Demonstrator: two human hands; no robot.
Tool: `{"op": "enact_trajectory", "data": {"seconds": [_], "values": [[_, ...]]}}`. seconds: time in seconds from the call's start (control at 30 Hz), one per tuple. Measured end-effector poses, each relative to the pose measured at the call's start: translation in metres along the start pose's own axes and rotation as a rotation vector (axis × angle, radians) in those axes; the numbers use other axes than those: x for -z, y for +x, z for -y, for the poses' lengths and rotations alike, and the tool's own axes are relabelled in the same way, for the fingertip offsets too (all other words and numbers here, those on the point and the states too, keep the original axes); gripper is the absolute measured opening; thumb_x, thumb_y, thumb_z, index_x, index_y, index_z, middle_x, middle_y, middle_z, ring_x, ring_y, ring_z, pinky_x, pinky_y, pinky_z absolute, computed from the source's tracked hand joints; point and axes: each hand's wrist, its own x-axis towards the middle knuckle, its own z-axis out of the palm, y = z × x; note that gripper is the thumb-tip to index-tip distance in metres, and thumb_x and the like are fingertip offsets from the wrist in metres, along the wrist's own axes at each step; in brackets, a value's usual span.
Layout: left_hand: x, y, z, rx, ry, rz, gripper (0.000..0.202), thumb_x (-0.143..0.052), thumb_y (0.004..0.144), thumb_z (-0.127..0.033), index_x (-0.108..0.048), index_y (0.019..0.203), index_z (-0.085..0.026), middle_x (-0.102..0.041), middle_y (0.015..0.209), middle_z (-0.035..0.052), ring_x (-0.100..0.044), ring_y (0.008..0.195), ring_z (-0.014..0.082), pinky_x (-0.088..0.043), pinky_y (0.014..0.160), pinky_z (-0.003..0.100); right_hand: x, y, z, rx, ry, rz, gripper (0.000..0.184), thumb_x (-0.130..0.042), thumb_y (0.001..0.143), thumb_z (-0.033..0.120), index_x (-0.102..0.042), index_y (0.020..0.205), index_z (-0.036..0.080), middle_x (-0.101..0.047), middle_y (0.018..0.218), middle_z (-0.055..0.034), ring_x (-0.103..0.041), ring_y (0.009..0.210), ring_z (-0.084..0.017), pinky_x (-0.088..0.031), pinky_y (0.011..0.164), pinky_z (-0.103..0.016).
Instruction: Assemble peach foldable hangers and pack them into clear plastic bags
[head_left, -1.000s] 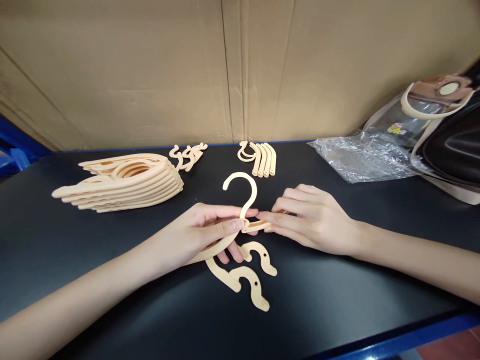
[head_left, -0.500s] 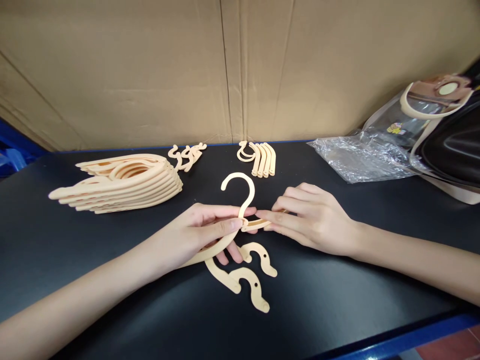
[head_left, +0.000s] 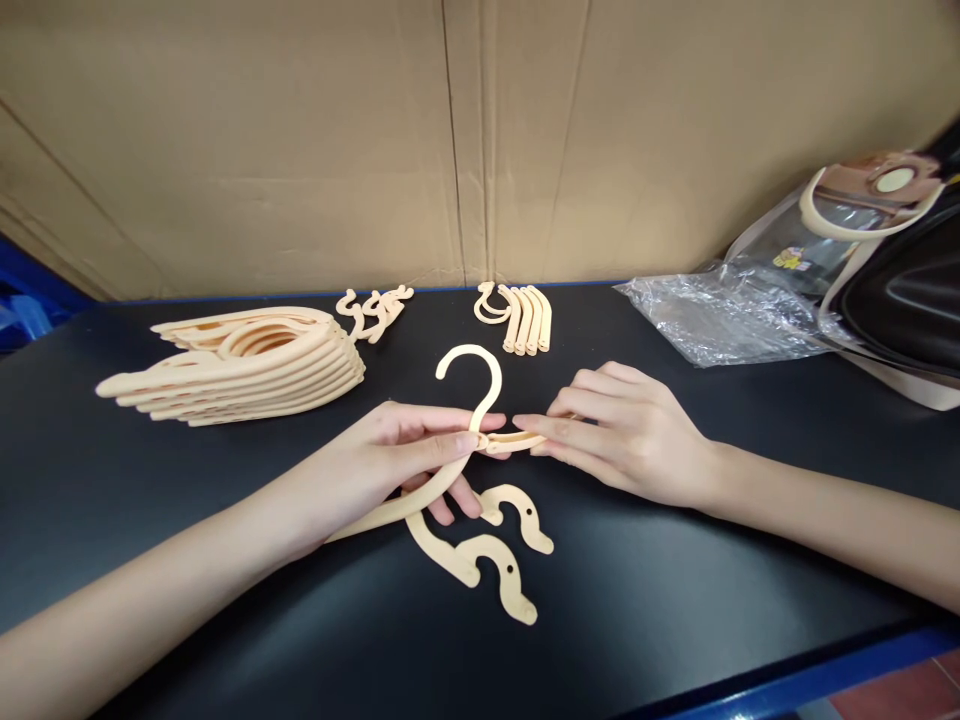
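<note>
My left hand [head_left: 405,450] is closed around a cream plastic clothes hanger [head_left: 431,490], thumb pressed on the base of its upright hook. One hanger arm runs down to the left under my wrist. My right hand [head_left: 626,425] pinches a slim, curved hanger arm piece [head_left: 517,442], hiding its right end. The piece's left end is by my left thumb tip at the hook base; whether the two are joined, I cannot tell. Below my left fingers lie flat, curved cream pieces with small holes, one lower [head_left: 504,575] and one upper [head_left: 521,510], partly covered by my hand.
A stack of folded cream hangers [head_left: 255,370] sits at the left. Behind are small hook-shaped pieces [head_left: 375,312] and a row of curved pieces [head_left: 525,320]. At the right lie a clear plastic bag [head_left: 705,315], a transparent bottle [head_left: 795,235] and a black item [head_left: 907,290].
The hanger in my left hand has shifted slightly left, and its lower arm shows longer. More of the arm piece shows left of my right fingers. The pieces below moved slightly left.
</note>
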Motion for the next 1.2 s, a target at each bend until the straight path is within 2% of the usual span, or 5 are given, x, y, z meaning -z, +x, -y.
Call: {"op": "enact_trajectory", "data": {"seconds": [0.73, 1.2], "values": [[0.0058, 0.0014, 0.0051, -0.03, -0.043, 0.075, 0.034, -0.073, 0.091, -0.039, -0.074, 0.121, -0.023, -0.08, 0.076, 0.0038, -0.073, 0.064, 0.0106, -0.058, 0.06, 0.013, 0.0011, 0.0007, -0.0005, 0.039, -0.005, 0.001, 0.024, -0.056, 0.102, 0.029, -0.075, 0.106, 0.016, -0.072, 0.077, -0.0008, -0.052, 0.069, -0.014, -0.034, 0.061, -0.03], [0.0035, 0.001, 0.005, -0.024, -0.008, 0.052, 0.037, -0.074, 0.089, -0.043, -0.074, 0.119, -0.021, -0.079, 0.075, 0.0048, -0.072, 0.063, 0.0111, -0.058, 0.059, 0.013, 0.003, 0.0016, -0.001, 0.042, -0.004, 0.033, 0.026, -0.053, 0.103, 0.029, -0.075, 0.106, 0.017, -0.071, 0.077, -0.0007, -0.052, 0.07, -0.015, -0.034, 0.061, -0.031]]}}
